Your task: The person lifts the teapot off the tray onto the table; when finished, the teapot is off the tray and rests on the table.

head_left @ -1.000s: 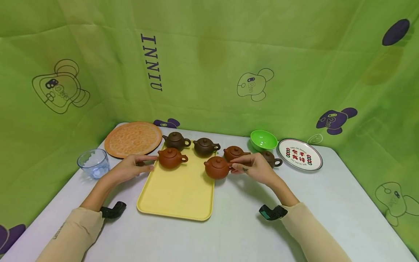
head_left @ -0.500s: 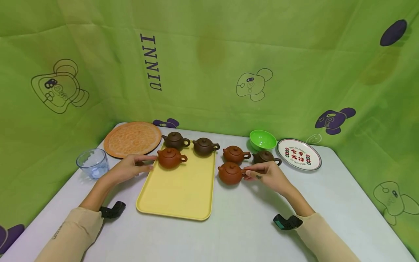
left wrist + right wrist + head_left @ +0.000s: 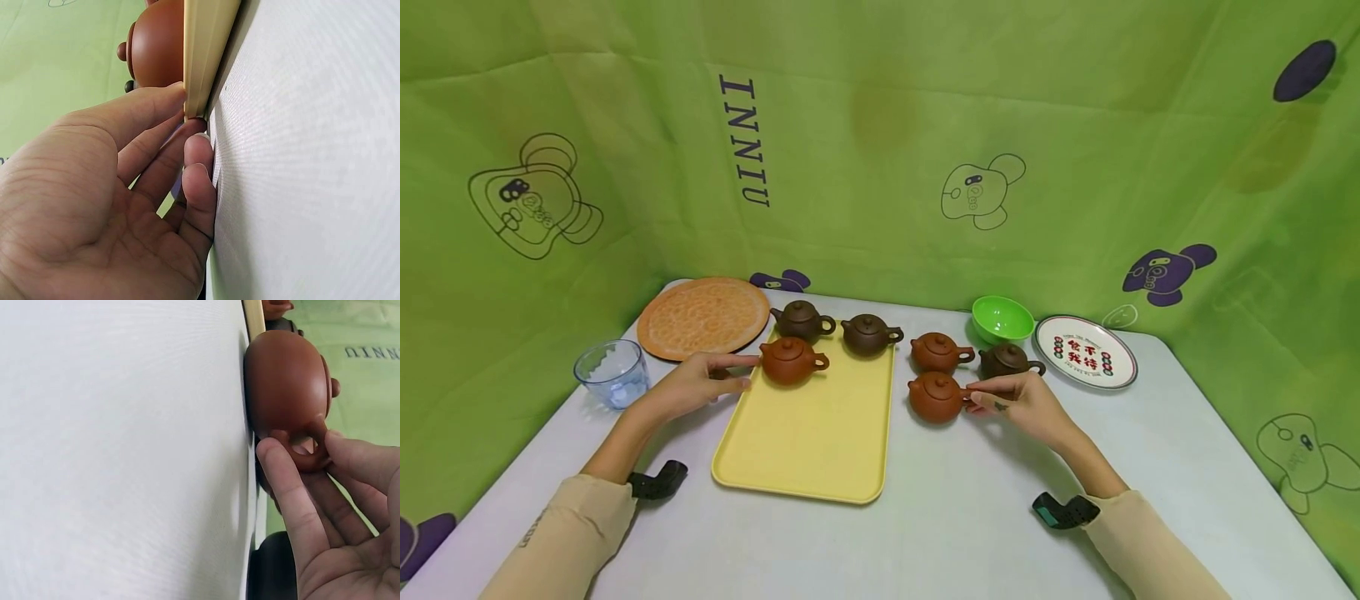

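My right hand [image 3: 1024, 407] pinches the handle of a reddish-brown teapot [image 3: 936, 397], which stands upright at table level just right of the yellow tray [image 3: 805, 450]. The right wrist view shows thumb and fingers around the teapot's handle [image 3: 310, 464]. At the tray's left side, my left hand [image 3: 696, 389] holds the rim, its thumb on top and its other fingertips along the edge and below. On the tray's far part sit another reddish teapot [image 3: 787, 362] and two dark brown teapots, one left [image 3: 799, 321], one right [image 3: 867, 335].
Behind the held teapot stand a reddish teapot [image 3: 936, 352] and a dark teapot [image 3: 1004, 361]. A green bowl [image 3: 1003, 320] and a printed plate [image 3: 1086, 352] are at the back right. A clear blue glass [image 3: 613, 375] and a round pizza-patterned mat [image 3: 703, 318] lie left.
My right hand has carried the reddish teapot rightward from over the tray's right edge to the table beside it. The left hand has stayed on the tray rim.
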The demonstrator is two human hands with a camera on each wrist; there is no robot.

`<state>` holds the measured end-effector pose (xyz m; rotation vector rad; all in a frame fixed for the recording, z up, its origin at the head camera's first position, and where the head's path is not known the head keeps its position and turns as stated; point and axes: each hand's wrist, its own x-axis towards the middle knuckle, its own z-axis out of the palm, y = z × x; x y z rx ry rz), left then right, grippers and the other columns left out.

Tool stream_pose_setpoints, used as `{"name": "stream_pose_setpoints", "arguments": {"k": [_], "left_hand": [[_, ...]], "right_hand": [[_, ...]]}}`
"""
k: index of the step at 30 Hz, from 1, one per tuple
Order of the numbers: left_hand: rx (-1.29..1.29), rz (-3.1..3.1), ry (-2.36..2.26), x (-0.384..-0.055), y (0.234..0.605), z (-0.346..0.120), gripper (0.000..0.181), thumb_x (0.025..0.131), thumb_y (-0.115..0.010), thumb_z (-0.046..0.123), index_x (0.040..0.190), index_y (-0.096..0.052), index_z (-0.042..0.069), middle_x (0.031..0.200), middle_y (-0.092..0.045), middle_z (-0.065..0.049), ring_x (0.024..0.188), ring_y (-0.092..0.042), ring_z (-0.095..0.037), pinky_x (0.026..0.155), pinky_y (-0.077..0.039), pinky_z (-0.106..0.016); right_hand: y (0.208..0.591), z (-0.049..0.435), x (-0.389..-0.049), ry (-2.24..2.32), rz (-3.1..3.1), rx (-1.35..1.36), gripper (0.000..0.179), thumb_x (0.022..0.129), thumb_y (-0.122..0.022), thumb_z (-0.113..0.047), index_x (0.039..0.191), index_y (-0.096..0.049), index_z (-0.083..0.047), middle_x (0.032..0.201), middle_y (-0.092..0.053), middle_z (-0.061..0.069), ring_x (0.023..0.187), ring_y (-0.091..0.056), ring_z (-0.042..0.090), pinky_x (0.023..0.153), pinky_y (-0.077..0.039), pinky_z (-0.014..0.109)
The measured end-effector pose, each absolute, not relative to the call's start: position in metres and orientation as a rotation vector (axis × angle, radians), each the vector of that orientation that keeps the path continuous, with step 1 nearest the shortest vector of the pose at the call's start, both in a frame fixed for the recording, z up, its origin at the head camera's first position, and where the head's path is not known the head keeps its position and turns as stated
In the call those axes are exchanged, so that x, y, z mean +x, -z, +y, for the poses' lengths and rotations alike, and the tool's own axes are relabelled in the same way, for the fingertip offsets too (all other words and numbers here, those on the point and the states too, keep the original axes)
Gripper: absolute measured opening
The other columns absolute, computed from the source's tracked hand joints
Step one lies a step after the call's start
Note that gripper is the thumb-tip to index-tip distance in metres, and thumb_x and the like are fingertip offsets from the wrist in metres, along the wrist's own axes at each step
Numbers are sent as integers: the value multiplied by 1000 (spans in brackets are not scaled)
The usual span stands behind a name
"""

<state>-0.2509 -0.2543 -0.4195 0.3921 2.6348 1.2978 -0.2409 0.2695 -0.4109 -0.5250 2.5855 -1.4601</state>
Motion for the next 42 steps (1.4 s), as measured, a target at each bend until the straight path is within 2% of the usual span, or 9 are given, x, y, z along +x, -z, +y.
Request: {"name": "stream_pose_setpoints", "arguments": {"k": [9, 19, 26, 42], "left_hand": [[388, 2633, -1290, -250, 418, -254, 51, 102, -71, 22, 149, -61, 6, 148, -59, -25, 89, -57, -13, 66, -50, -25], [420, 2637, -1311, -249, 418, -253, 49, 102, -72, 20, 148, -62, 6, 150, -61, -22, 88, -59, -10, 68, -51, -25], [400, 2633, -1310, -250, 419, -254, 50, 101, -72, 21, 148, -62, 6, 146, -63, -22, 84, -57, -11, 66, -50, -25], [409, 2641, -1301, -249, 418, -254, 50, 102, -72, 21, 148, -62, 6, 149, -62, -22, 86, -57, -10, 67, -51, -25]], "right_hand": [[413, 270, -242, 1509, 2548, -546, 28, 100, -73, -9, 123, -76, 6, 110, -80, 23, 94, -82, 20, 86, -62, 22], [416, 269, -243, 1538, 2507, -497, 28, 99, -72, -8, 124, -76, 5, 113, -80, 22, 96, -82, 21, 89, -62, 25], [416, 268, -242, 1586, 2478, -524, 27, 99, -72, -6, 123, -75, 8, 113, -78, 27, 96, -82, 22, 86, -64, 31], [417, 268, -243, 1567, 2495, -518, 29, 100, -71, -6, 124, -74, 9, 113, -78, 28, 95, -82, 21, 88, -64, 30]]}}
